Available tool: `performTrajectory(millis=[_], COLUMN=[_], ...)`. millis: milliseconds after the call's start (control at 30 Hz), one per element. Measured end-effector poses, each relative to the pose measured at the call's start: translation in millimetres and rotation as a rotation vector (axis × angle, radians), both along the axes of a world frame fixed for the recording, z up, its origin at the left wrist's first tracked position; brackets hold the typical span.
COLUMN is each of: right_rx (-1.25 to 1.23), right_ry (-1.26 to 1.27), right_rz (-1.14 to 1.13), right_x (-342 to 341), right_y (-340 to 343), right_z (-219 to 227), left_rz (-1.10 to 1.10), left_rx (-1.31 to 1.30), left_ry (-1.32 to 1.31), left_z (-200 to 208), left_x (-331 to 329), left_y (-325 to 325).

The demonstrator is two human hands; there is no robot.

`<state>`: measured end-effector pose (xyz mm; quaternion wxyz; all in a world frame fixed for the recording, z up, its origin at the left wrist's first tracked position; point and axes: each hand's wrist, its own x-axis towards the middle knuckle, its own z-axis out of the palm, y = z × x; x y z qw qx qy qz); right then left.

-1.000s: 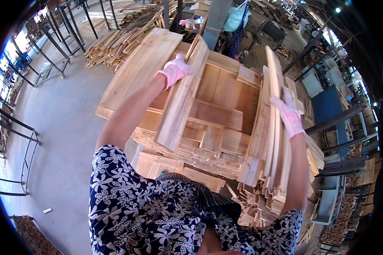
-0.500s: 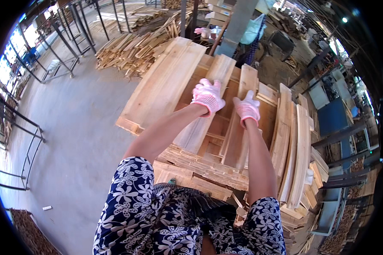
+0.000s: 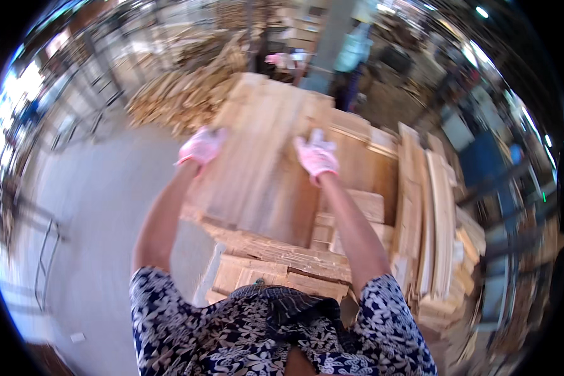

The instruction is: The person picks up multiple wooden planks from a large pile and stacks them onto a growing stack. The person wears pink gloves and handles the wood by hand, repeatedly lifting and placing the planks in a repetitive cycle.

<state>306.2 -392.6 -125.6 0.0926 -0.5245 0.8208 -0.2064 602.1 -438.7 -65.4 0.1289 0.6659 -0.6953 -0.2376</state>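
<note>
Head view: my two gloved hands are set on opposite sides of a row of wide boards [image 3: 257, 163], at roughly equal reach from my body. My left hand [image 3: 200, 148] is at the left long edge, fingers pointing toward the wood; blur prevents me from confirming whether that grip closes beneath the edge. My right hand [image 3: 318, 155] is open, fingers spread and pointing far, palm down at the right side of the row.

Governing relation: the boards lie between the two grips, to the right of my left hand and to the left of my right. Their long axis runs near to far, the far end inclined somewhat to the right, so my hands face each other across the width, about mid-length. The left hand is nearer the left board, the right hand nearer the right.

Beneath the row is a layered wood stack [image 3: 282, 250], its rough edges exposed on the near side. To the right of my right hand, short pieces [image 3: 360, 203] lie on the same stack; farther right, long narrow boards [image 3: 410, 200] lean side by side. Far left, a heap of slats [image 3: 185, 91] covers part of the floor [image 3: 119, 188]. A grey post [image 3: 326, 56] rises beyond the far end.
</note>
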Motion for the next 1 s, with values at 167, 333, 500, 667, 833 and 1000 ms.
performTrajectory(millis=[167, 333, 500, 667, 833, 1000], right_rx=[0.089, 0.199, 0.264, 0.284, -0.108, -0.083], right_ry=[-0.119, 0.333, 0.221, 0.117, -0.346, -0.372], right_rz=[0.25, -0.007, -0.557, -0.479, -0.346, -0.244], right_x=[-29.2, -151.0, -324.1, -355.0, -411.2, -435.6], right_y=[26.2, 141.8, 275.6, 271.5, 290.1, 282.9], right_z=[24.0, 120.6, 78.8, 83.7, 107.4, 139.6], left_rz=[-0.244, -0.1, -0.788, -0.844, -0.439, -0.355], left_rx=[-0.18, -0.668, -0.342, -0.009, 0.344, 0.351], left_ry=[-0.528, -0.356, 0.242, 0.224, 0.523, 0.555], left_z=[-68.0, -32.7, 18.6, 10.0, -41.4, -43.4], left_x=[55.3, -1.2, -186.1, -361.6, -473.3, -462.1], left_y=[-62.1, -23.3, 86.1, 164.4, 172.9, 153.9])
